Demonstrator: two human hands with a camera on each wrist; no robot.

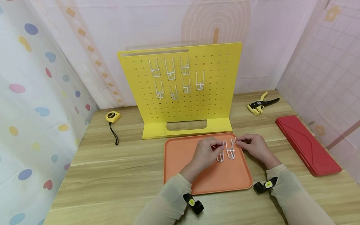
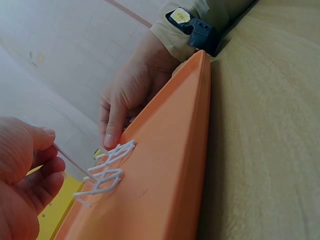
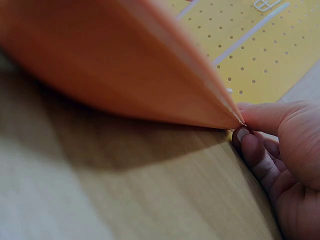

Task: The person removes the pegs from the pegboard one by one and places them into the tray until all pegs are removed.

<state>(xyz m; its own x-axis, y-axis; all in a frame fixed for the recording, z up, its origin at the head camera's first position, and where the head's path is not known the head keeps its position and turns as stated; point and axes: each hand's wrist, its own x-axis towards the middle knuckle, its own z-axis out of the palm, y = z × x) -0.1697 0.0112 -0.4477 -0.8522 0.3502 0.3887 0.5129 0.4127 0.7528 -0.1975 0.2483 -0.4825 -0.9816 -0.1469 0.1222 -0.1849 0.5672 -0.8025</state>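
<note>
Head cam: person's left hand point(image 1: 206, 153) has thumb and fingers pinched on one prong of a white wire hook point(image 1: 221, 158) over an orange tray point(image 1: 182, 167). A second hook point(image 1: 231, 153) is just beside it, the right hand's point(image 1: 255, 147) fingertips right at its prong. Seven more hooks hang on the yellow pegboard point(image 1: 219, 106) behind.

Left wrist: the left thumb and finger pinch that prong pretty clearly, other fingers loosely bent; both hooks are at the tray.

Right wrist: thumb and fingertips nearly meet at the tray's edge, but can't tell if they've got hold of anything.
</note>
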